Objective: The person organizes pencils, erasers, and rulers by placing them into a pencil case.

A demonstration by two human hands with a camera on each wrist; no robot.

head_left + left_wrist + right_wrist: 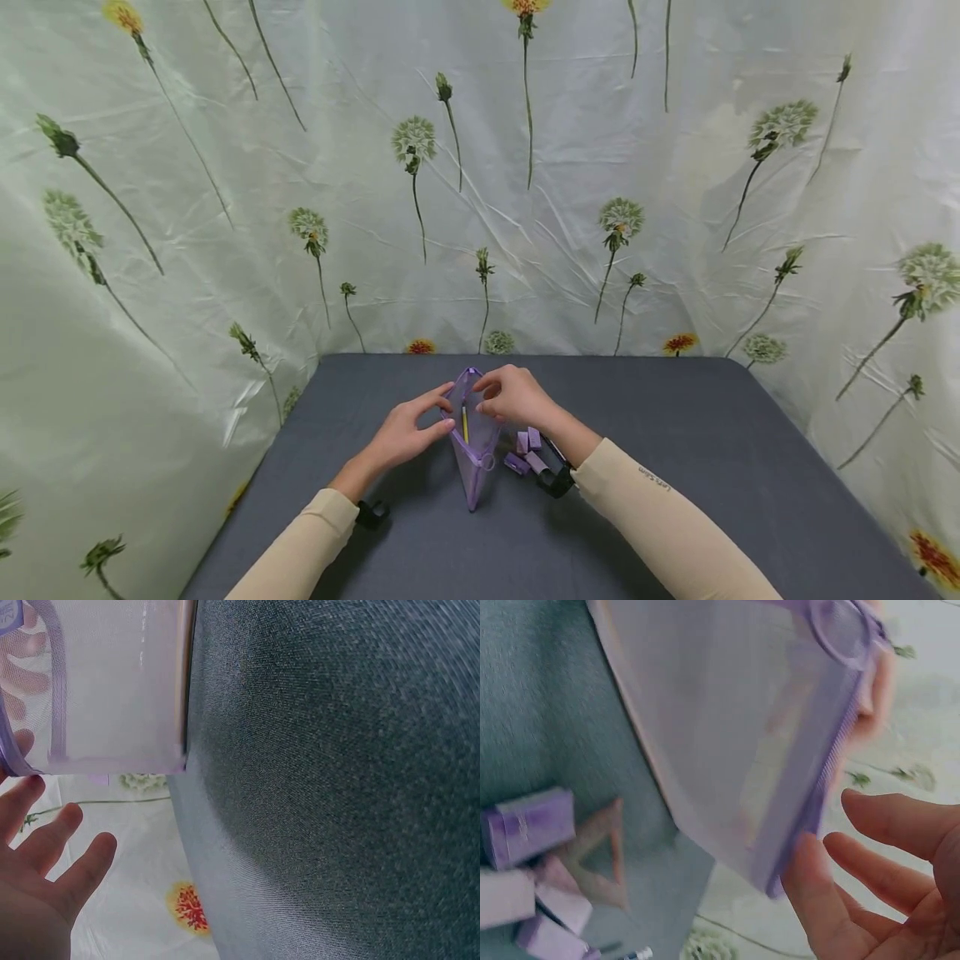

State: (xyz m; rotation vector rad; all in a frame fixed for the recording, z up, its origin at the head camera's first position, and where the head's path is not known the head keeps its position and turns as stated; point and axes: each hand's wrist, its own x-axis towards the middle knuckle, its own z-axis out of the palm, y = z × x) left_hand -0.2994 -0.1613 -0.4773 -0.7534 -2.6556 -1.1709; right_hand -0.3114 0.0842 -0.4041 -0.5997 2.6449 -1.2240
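Note:
A purple mesh zip pouch (472, 479) stands upright on the table with its top open. A slim yellow stick-like item (465, 425) shows inside it. My left hand (411, 427) is at the pouch's left rim, its fingertips touching the edge; in the left wrist view its fingers (90, 870) are spread apart. Over the right side of the opening is my right hand (516, 396), its thumb and fingers apart with nothing between them. In the right wrist view, one fingertip (810, 859) touches the rim near the zip. A round zip ring (487, 462) hangs at the near end.
Right of the pouch lie several small purple and pink blocks (517, 463), with a triangle ruler (607, 855) and a pen-like item (637, 955) beside them. The dark grey table (675, 467) ends at a dandelion-printed curtain (547, 225). Black cameras (558, 483) hang under both wrists.

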